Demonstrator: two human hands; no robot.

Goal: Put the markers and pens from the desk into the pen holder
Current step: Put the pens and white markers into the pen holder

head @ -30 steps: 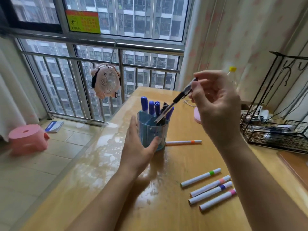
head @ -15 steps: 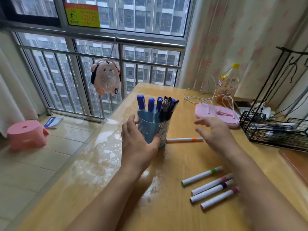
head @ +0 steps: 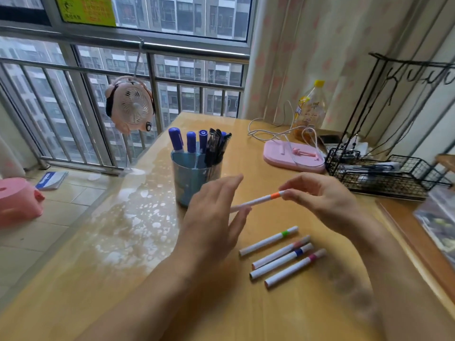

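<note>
1. Fingertips (head: 286, 193) of the right hand (head: 327, 200) were pinched together on the capped end of the orange-banded marker (head: 258, 200), just past its orange ring. The marker was lifted clear of the desk (head: 123, 279), lying roughly level, in front of the pen holder (head: 194, 178) and to its right.
2. Left hand (head: 211, 225) was spread, fingers apart, gripping nothing. It sat just in front of the pen holder, with the marker's far end passing behind its fingers; contact between the two could not be told.
3. Pen holder stood upright on the desk. It already held three blue-capped markers (head: 190, 142) in its rear-left section and a bunch of dark pens (head: 218, 146) in its right section. Judged: that portion of the task was done.
4. Four white markers lay loose on the desk, nearer the camera than the pen holder and to its right: green-banded marker (head: 269, 240) closest to the holder, then red-banded marker (head: 280, 252), blue-banded marker (head: 282, 260), pink-banded marker (head: 295, 268), side by side and roughly parallel.
5. Judged progress: past halfway. One marker in hand not yet placed, four left to collect. No other loose pens were seen on the desk.
</note>
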